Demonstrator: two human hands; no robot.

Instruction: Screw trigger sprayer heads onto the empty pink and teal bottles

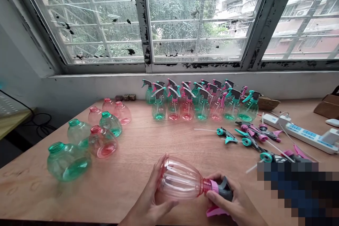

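A clear pink spray bottle (182, 179) lies on its side in the air above the front of the table, its neck pointing right. My left hand (148, 196) cups the bottle's base, thumb below and fingers behind it. Around the grey and pink spray head (224, 190) at the neck, my right hand (239, 203) is closed, with thumb and fingers near the pink collar. The pink trigger hangs down below that hand. The collar sits against the bottle's threaded neck; how far it is screwed on I cannot tell.
Headless green bottles (69, 162) and pink bottles (103, 142) stand at the left. Several bottles with spray heads (187, 108) line the back by the wall. Loose spray heads (251, 136) with straws lie at the right, beside a white power strip (299, 132). A blurred patch covers the lower right.
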